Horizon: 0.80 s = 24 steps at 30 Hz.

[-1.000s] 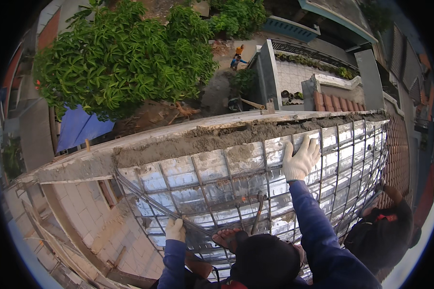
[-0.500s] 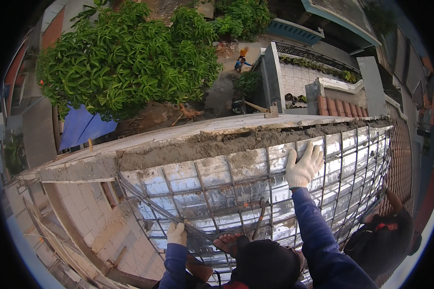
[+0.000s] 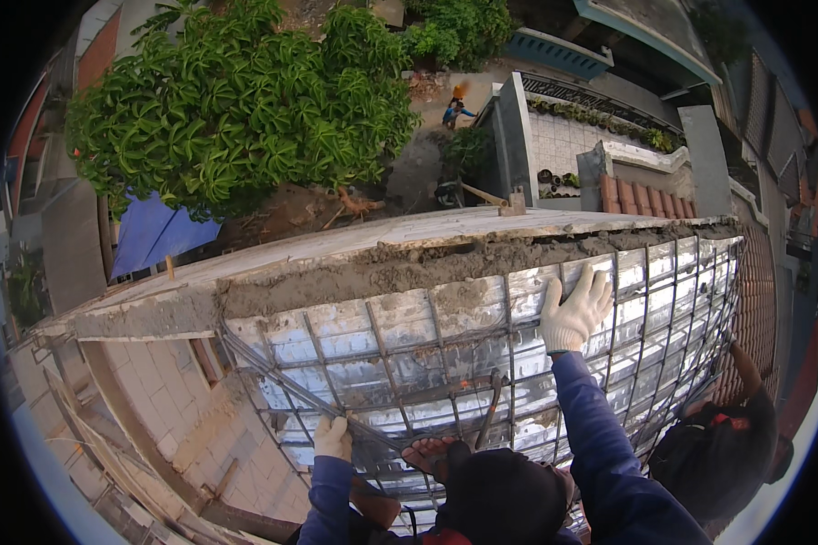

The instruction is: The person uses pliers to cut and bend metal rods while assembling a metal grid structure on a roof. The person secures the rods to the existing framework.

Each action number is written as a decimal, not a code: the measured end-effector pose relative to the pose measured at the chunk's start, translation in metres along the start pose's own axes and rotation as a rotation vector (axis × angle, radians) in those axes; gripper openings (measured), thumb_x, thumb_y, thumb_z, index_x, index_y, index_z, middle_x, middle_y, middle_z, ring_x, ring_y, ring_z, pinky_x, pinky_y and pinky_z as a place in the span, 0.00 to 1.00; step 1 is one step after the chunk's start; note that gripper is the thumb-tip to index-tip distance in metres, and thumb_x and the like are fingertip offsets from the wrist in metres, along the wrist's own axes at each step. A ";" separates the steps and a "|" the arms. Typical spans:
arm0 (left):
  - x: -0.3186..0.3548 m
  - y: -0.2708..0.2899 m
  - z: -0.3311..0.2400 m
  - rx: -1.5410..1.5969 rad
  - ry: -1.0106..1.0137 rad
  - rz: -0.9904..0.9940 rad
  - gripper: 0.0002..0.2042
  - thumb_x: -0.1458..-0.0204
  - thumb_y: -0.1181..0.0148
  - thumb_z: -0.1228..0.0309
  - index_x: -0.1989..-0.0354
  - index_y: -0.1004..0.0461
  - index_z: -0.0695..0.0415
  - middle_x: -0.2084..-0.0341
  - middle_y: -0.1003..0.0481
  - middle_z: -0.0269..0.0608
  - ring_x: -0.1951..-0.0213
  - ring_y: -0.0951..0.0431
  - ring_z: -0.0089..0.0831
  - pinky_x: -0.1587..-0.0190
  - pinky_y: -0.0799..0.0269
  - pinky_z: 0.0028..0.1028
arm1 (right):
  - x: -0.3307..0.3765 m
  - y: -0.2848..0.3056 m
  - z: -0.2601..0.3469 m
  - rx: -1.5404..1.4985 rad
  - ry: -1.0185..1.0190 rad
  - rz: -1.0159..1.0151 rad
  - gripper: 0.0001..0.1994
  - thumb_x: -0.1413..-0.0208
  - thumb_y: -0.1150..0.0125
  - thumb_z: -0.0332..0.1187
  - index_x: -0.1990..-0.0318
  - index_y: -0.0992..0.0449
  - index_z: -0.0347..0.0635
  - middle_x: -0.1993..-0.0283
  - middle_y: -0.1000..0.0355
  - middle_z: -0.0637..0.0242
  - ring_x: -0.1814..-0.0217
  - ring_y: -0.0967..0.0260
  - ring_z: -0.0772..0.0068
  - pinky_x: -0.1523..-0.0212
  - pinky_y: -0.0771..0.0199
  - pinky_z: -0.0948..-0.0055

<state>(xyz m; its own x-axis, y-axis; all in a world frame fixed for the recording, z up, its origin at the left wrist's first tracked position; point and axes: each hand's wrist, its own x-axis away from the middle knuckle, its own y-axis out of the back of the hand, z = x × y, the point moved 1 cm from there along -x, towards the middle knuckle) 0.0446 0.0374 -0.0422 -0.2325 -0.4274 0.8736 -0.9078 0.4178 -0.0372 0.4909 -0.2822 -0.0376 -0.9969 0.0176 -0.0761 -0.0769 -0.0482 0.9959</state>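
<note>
A grid of thin steel reinforcing bars [image 3: 436, 320] lies over shiny ribbed metal decking [image 3: 409, 368]. My right hand [image 3: 575, 312], in a pale knitted glove, rests on the upper part of this grid with its fingers spread. Lower left, my gloved left hand [image 3: 334, 438] is closed round a steel bar [image 3: 291, 385] in the diagonal bundle at the grid's left edge. Between my hands, a dark L-shaped tool [image 3: 493, 404] lies on the bars. Rough grey mortar [image 3: 354, 280] runs along the far edge of the decking.
Just below my hands is a co-worker in dark headwear [image 3: 509, 495], one bare hand [image 3: 430, 451] on the bars. Another person [image 3: 713, 450] reaches up at the right. Beyond the wall top [image 3: 318, 252] the ground lies far below, with a leafy tree [image 3: 245, 118] and a blue tarp [image 3: 159, 238].
The view shifts very slightly. Both my hands keep their places on the bars, and the person at the right has raised an arm a little.
</note>
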 end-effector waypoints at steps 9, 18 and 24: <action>0.002 -0.004 -0.001 0.039 -0.010 0.009 0.17 0.31 0.41 0.80 0.35 0.26 0.65 0.52 0.19 0.44 0.54 0.18 0.37 0.46 0.20 0.39 | 0.001 -0.004 -0.003 0.008 -0.016 0.016 0.39 0.36 0.33 0.50 0.25 0.32 0.33 0.21 0.39 0.40 0.17 0.49 0.27 0.15 0.59 0.32; -0.001 -0.001 0.001 0.017 -0.010 0.016 0.18 0.31 0.42 0.79 0.33 0.29 0.62 0.51 0.23 0.43 0.52 0.20 0.38 0.43 0.20 0.47 | 0.001 -0.004 -0.003 0.011 -0.008 0.004 0.39 0.37 0.33 0.50 0.26 0.31 0.32 0.22 0.37 0.39 0.18 0.47 0.26 0.16 0.57 0.31; 0.006 -0.007 -0.004 0.046 -0.008 -0.001 0.18 0.31 0.42 0.81 0.34 0.27 0.64 0.52 0.19 0.43 0.54 0.17 0.37 0.46 0.19 0.40 | 0.000 -0.002 -0.001 -0.006 0.008 0.004 0.39 0.37 0.33 0.50 0.26 0.31 0.32 0.23 0.37 0.39 0.19 0.47 0.26 0.16 0.57 0.32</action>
<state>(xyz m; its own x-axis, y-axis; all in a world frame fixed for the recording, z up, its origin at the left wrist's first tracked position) 0.0511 0.0351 -0.0353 -0.2341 -0.4347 0.8696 -0.9230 0.3803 -0.0584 0.4910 -0.2827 -0.0397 -0.9973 0.0096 -0.0727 -0.0731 -0.0547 0.9958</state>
